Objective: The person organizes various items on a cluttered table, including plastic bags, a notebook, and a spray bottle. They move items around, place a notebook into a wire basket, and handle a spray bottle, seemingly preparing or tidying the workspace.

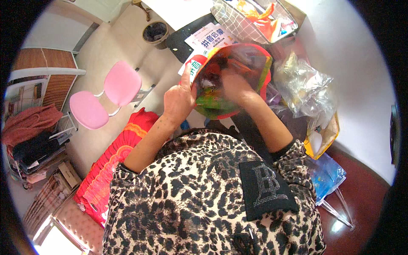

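A round, open-topped bag or basket (269, 83) with a red rim and green and yellow parts is in front of my body. My left hand (180, 98) grips its left edge, the index finger stretched along the outside over a red-and-white printed part. My right hand (234, 84) is inside it, blurred, with the fingers hidden among dark and orange contents; whether it holds something cannot be seen. Printed booklets (210, 36) lie on a black surface just beyond the rim.
A grid-patterned basket (242, 27) with orange items stands beyond. At right are clear plastic bags (302, 86), a yellow-edged bag (323, 143) and a blue bag (328, 175). A pink chair (122, 83), a waste bin (155, 33) and red fabric (111, 162) are at left.
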Demonstrator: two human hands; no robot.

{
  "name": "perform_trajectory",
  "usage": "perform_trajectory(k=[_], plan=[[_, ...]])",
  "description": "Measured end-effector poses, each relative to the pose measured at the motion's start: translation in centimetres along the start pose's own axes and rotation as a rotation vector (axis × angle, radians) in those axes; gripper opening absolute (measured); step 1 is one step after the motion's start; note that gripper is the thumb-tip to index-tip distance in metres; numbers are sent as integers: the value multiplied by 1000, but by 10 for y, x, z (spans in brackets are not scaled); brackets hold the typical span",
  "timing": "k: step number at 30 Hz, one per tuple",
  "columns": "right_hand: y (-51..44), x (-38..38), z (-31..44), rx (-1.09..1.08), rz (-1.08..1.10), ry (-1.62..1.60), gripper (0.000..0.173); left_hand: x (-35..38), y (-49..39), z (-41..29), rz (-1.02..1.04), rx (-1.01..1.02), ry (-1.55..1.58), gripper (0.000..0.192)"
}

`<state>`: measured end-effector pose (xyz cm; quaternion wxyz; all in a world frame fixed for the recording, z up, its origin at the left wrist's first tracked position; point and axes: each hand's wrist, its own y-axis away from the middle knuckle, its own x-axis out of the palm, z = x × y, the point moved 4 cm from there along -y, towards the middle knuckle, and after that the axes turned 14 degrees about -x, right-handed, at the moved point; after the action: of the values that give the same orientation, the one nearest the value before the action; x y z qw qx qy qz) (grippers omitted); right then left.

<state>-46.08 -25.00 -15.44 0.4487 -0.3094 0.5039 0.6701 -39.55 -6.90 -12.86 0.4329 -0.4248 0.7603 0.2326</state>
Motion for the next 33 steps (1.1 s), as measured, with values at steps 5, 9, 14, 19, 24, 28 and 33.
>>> perform_trajectory(k=[5, 9, 14, 19, 24, 28, 33], plan=[[2, -13, -30, 304, -332, 183, 29, -2, -7, 4, 16, -71, 43, 67], [16, -15, -31, 206, -337, 319, 24, -1, -9, 3, 49, -106, 28, 69], [28, 16, -24, -122, -248, -11, 24, -10, -10, -4, 36, -87, -29, 72], [38, 45, -3, -194, -233, -100, 32, -33, -3, -22, -368, 274, -110, 62], [44, 33, 18, -326, -209, -193, 36, -6, 9, -52, -15, 554, -74, 49], [33, 28, -6, -308, -165, -302, 44, -3, 1, -63, -197, 546, -199, 46], [-10, 31, -50, -114, -552, -662, 41, -25, -52, -47, -207, 290, -186, 43]])
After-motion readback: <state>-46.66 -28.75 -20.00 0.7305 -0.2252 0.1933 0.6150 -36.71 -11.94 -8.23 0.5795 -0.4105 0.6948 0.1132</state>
